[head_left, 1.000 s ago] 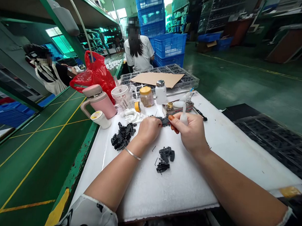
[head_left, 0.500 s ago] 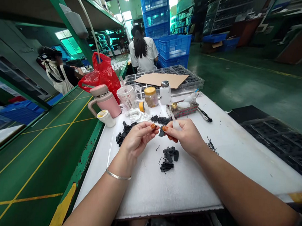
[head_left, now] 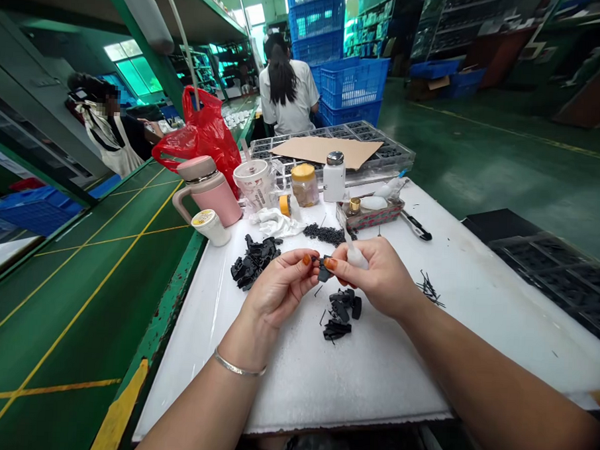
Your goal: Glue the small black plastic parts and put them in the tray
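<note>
My right hand point(head_left: 384, 275) is closed, pinching a small black plastic part point(head_left: 324, 272) between thumb and fingertips. A white squeeze bottle with a thin nozzle point(head_left: 357, 256) is tucked into the same hand, its tip pointing up and away. My left hand point(head_left: 282, 284) has thumb and forefinger pressed together at the left end of that part; the tiny dark piece between them is too small to name. Below the hands lies a small group of black plastic parts point(head_left: 343, 306). A larger heap of black parts point(head_left: 256, 259) sits left, and tiny black pieces point(head_left: 324, 234) are piled beyond.
Thin black pins point(head_left: 430, 289) and a utility knife point(head_left: 416, 225) lie at right on the white tabletop point(head_left: 397, 375). Behind stand a pink flask point(head_left: 216, 198), a plastic cup point(head_left: 255, 183), a jar point(head_left: 304, 185), a pump bottle point(head_left: 334, 177) and a small tray point(head_left: 374, 217). Two people are farther off.
My hands have come together, and the black part now shows more fully between them, touching the left fingertips. The camera view has shifted slightly.
</note>
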Demonstrator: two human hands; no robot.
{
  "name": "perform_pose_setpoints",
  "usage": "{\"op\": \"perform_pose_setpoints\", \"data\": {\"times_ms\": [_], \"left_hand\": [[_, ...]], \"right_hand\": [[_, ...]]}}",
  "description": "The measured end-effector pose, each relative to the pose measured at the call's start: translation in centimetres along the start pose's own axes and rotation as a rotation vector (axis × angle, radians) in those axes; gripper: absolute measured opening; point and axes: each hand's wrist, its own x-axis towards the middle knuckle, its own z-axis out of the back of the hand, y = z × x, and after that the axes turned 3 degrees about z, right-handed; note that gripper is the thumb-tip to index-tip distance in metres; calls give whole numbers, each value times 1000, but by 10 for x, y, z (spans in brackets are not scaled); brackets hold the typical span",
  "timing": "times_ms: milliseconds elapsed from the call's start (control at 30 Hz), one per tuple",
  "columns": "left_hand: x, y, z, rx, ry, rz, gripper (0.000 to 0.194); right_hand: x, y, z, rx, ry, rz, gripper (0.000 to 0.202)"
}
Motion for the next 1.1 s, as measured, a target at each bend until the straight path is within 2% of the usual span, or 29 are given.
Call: {"op": "perform_pose_setpoints", "data": {"times_ms": [133, 533, 667, 900, 1100], "left_hand": [[-1, 0, 1, -10, -6, -16, 21], [-1, 1, 1, -13, -18, -31, 26], [-2, 1, 0, -11, -16, -34, 26], [0, 3, 2, 12, -48, -69, 24], [1, 3, 0, 57, -72, -125, 23]], "right_hand": [[-1, 0, -1, -29, 1, -13, 35], [-5, 0, -1, -240, -42, 115, 32], [-4, -1, -1, -197, -34, 76, 29], [0, -7, -1, 68, 9, -50, 30], [1, -6, -2, 97, 0, -97, 30]]}}
